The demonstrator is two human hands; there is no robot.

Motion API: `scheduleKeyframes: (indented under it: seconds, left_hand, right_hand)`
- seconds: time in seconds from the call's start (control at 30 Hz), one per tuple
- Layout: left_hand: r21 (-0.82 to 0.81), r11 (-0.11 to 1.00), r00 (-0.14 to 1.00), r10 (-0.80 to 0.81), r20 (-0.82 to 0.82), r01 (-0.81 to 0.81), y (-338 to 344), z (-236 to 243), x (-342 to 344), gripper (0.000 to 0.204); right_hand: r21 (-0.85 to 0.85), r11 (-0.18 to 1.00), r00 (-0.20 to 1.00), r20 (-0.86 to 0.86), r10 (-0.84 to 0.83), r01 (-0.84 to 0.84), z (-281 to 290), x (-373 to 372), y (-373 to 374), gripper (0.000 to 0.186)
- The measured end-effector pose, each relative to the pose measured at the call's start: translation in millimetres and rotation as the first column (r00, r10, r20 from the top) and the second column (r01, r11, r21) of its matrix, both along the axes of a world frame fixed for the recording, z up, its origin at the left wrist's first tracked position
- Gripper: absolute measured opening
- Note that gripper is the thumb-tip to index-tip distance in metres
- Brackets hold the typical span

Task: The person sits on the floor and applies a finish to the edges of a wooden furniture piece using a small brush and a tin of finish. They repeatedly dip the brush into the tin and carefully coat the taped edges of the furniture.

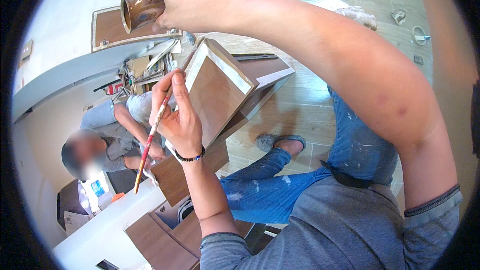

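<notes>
My left hand [175, 115], with a dark bead bracelet at its wrist, pinches a slim paintbrush [150, 142]. The worn red and yellow handle end hangs toward the lower left. At its other end, the brush reaches the upper corner of a brown panel [215, 90] with a pale border; I cannot tell whether the bristles touch it. Higher up, my right hand [185, 0] is wrapped round a small brown-stained cup [144, 10] tipped on its side, its mouth facing left. What is inside the cup is too dark to make out.
Beyond the panel is a brown box-like cabinet piece [270, 72] with pale edging. A co-worker in grey [115, 140] is at the left, one hand by a brown board [170, 177]. Behind lies clutter [150, 67]. A tape-like ring [420, 35] lies on the floor.
</notes>
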State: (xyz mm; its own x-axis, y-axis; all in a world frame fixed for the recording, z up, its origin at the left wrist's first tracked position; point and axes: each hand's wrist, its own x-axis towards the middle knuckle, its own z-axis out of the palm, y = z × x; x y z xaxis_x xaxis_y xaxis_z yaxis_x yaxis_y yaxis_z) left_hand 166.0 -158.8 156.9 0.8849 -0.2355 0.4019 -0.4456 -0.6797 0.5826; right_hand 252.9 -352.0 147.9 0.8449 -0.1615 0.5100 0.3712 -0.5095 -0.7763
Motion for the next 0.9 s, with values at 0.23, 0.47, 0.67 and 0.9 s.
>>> scheduleKeyframes:
  seconds: [0.23,0.47,0.67,0.9]
  left_hand:
    - [0.198,0.980,0.999,-0.031,0.044,0.022,8.0,1.7,-9.5,0.015]
    - [0.317,0.948,0.997,0.012,0.077,-0.036,-5.8,13.9,-36.2,0.010]
    - [0.372,0.928,0.996,-0.051,0.067,0.022,-10.7,23.0,-55.8,0.007]
    - [0.286,0.953,0.994,-0.111,0.007,0.104,-13.3,28.7,-82.3,0.003]
  right_hand:
    - [-0.032,0.999,1.000,0.012,-0.009,0.010,2.4,-3.4,-1.2,0.040]
    - [0.004,1.000,0.999,0.026,0.019,-0.019,0.1,-2.6,-1.6,0.042]
    - [0.006,1.000,0.998,0.061,-0.031,0.031,-2.0,-2.7,0.2,0.040]
    - [0.023,1.000,0.999,0.031,0.017,-0.018,-0.4,-5.3,-0.4,0.040]
